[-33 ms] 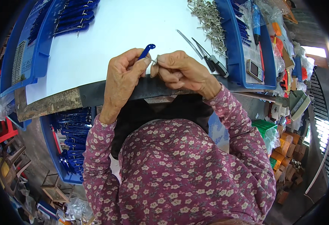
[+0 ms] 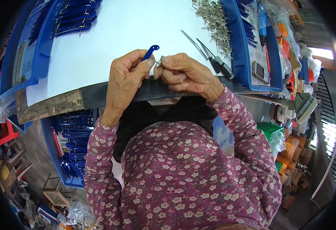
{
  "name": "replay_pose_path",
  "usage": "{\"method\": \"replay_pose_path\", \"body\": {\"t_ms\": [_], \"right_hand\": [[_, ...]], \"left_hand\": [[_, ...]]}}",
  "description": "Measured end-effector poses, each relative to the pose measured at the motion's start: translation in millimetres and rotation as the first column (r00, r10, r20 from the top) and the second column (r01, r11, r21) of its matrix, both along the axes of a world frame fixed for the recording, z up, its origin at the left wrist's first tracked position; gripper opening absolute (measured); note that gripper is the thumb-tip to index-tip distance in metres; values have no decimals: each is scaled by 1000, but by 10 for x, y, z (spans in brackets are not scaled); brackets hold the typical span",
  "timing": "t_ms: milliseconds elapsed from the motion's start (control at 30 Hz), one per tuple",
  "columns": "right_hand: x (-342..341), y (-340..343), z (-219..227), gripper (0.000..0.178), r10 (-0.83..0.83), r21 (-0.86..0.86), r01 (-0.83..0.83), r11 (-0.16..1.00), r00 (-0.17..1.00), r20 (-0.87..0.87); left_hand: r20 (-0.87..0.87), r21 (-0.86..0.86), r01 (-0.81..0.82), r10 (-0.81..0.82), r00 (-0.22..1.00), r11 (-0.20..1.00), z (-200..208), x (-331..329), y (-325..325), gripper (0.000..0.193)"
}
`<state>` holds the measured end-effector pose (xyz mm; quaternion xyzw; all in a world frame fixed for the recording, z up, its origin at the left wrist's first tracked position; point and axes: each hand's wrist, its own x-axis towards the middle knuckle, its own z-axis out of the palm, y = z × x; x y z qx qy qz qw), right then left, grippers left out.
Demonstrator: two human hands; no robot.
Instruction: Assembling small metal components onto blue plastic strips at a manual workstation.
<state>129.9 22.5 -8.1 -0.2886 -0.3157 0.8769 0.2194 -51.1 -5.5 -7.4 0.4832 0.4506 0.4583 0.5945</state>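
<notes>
A slim, flat blue part [image 2: 150, 53] with a rounded, holed upper end is pinched between the thumb and fingers of my left hand [image 2: 126, 76], closed on it. Right beside it, my right hand [image 2: 191, 72] is closed in a pinch on a small thin metal pin [image 2: 157, 62], whose tip points toward the left fingers. Fingers hide the lower end of the blue part, so I cannot tell whether the pin touches it. Both hands are above the near edge of the white work surface [image 2: 129, 30].
Loose metal pins [image 2: 215, 28] lie heaped at the far right, near a slender tool with a grey-and-black handle [image 2: 224, 68]. Blue parts [image 2: 78, 17] are stacked far left. Blue trays flank the surface; the right tray [image 2: 238, 50] holds a mobile phone [image 2: 260, 72].
</notes>
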Motion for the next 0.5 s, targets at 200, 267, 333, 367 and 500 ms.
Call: {"method": "replay_pose_path", "body": {"t_ms": [200, 267, 333, 367, 500], "right_hand": [[-44, -52, -84, 30, -57, -100, 47, 994, 994, -94], [-60, -94, -23, 26, -92, 3, 92, 996, 996, -16], [-94, -141, 58, 23, -133, 109, 126, 986, 990, 57], [-123, -165, 101, 21, -184, 258, 134, 957, 966, 181], [-153, -188, 38, 10, -464, 864, -146, 483, 794, 393]], "left_hand": [[-36, -8, 15, -16, 999, 1000, -1, 11, -52, 13], [-37, -24, 20, -21, 999, 1000, -9, 14, -55, 14], [-32, -44, 20, -21, 999, 999, 21, 21, -50, 14], [-29, -63, 18, -19, 999, 998, 32, 22, -49, 14], [-21, -16, 35, -35, 999, 999, -52, 24, -32, 15]]}}
